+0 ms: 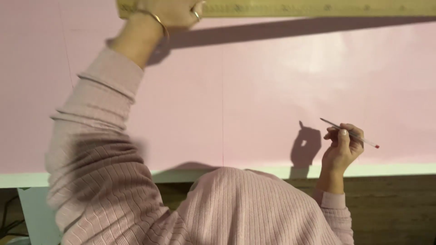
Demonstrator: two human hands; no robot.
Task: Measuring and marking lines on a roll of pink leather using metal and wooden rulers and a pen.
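The right hand point(341, 147) is curled around a thin pencil point(349, 133), pinched between thumb and fingers with the shaft slanting from upper left to lower right, its reddish end pointing right; hand and pencil hover just above the lower edge of a large pink sheet point(254, 100). The left hand point(175, 11) reaches far up to the top of the view and presses down on a long yellowish wooden ruler point(309, 8), which lies across the upper part of the sheet; most of that hand is cut off by the frame, so its exact grip cannot be told. A thin bangle point(156, 19) circles the left wrist. A faint vertical line point(223, 113) runs down the sheet between the two hands. Both arms wear ribbed pink sleeves point(97, 149). The sheet rests on a pale-edged table point(390, 169).
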